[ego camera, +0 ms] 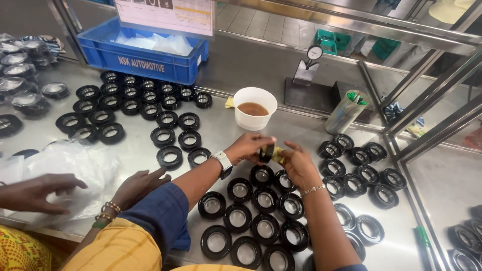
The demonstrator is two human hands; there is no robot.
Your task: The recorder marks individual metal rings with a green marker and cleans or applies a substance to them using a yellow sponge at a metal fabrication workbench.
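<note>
Black rubber ring point(266, 152) sits pinched in the left hand point(247, 147) grip, above the counter point(221, 131), while the right hand point(295, 163) presses a yellow cloth point(277, 155) on it. A slip could knock it into the white cup point(255, 108) of brown liquid nearby, or scatter the rings point(251, 211) below.
</note>
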